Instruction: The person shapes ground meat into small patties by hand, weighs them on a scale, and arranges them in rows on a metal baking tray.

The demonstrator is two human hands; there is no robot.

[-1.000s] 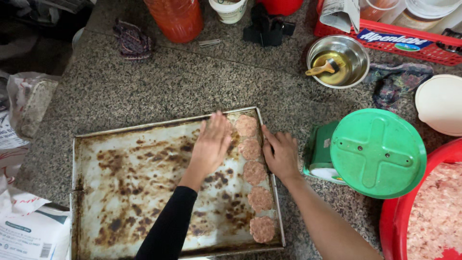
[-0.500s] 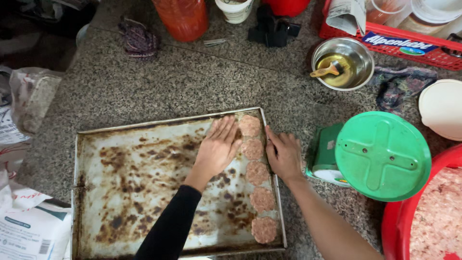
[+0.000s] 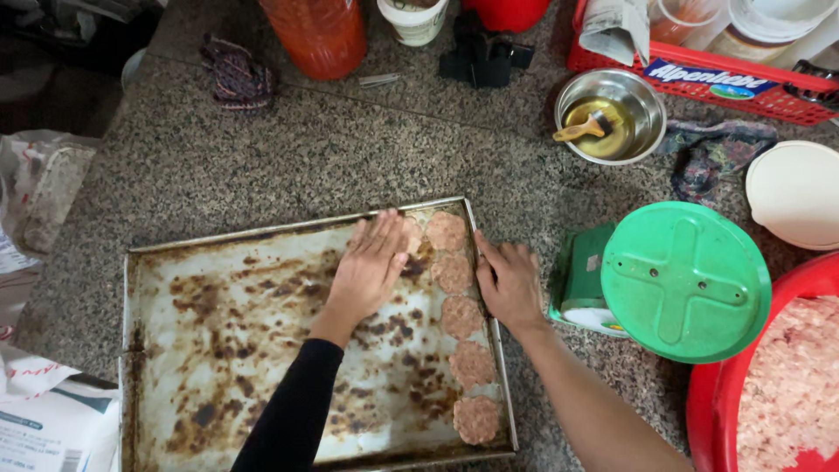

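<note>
A worn, rust-stained baking tray (image 3: 218, 350) lies on the granite counter. A column of several flat round meat patties (image 3: 461, 316) runs down its right side. My left hand (image 3: 367, 267), in a black sleeve, lies flat with the palm down at the tray's top right. Its fingers partly cover another patty (image 3: 412, 234) beside the column. My right hand (image 3: 511, 284), on a bare arm, rests against the tray's right rim with its fingertips on the edge. Neither hand holds anything.
To the right are a green box under a round green lid (image 3: 686, 280) and a red basin of minced meat (image 3: 786, 393). Behind stand a steel bowl with a brush (image 3: 612, 118), a red basket (image 3: 699, 70), an orange bottle (image 3: 319, 31), cloths and a white lid (image 3: 795, 192). Paper bags (image 3: 48, 419) lie left.
My left hand has slid a little to the left across the tray's top right corner. My right hand stays on the rim.
</note>
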